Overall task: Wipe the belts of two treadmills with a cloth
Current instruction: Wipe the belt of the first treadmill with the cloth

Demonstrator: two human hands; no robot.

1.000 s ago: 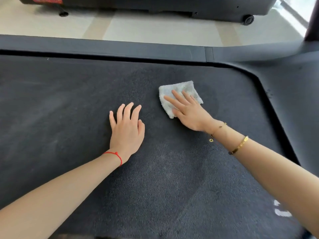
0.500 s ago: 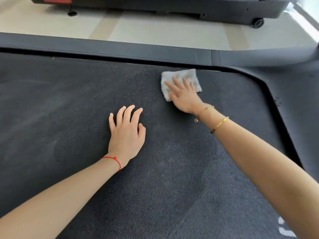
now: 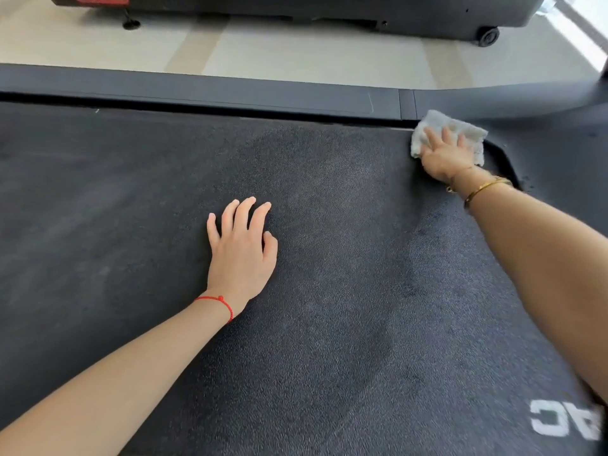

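Observation:
A dark textured treadmill belt (image 3: 329, 291) fills most of the view. My left hand (image 3: 241, 251) rests flat on the belt near its middle, fingers straight, a red string on the wrist. My right hand (image 3: 444, 153) presses a small white-grey cloth (image 3: 467, 130) onto the belt's far right corner, fingers spread flat over it. The cloth lies against the side rail (image 3: 230, 93) and the curved front cover (image 3: 559, 153). A second treadmill (image 3: 329, 8) stands beyond, across the floor.
Pale tiled floor (image 3: 296, 51) separates the two treadmills. The far treadmill shows a wheel (image 3: 488, 36) and a foot (image 3: 131, 24). White lettering (image 3: 559, 422) is printed on the belt at the lower right.
My right hand has slid the cloth away from me and to the right, from the belt's middle to its far right corner. My left hand has stayed planted.

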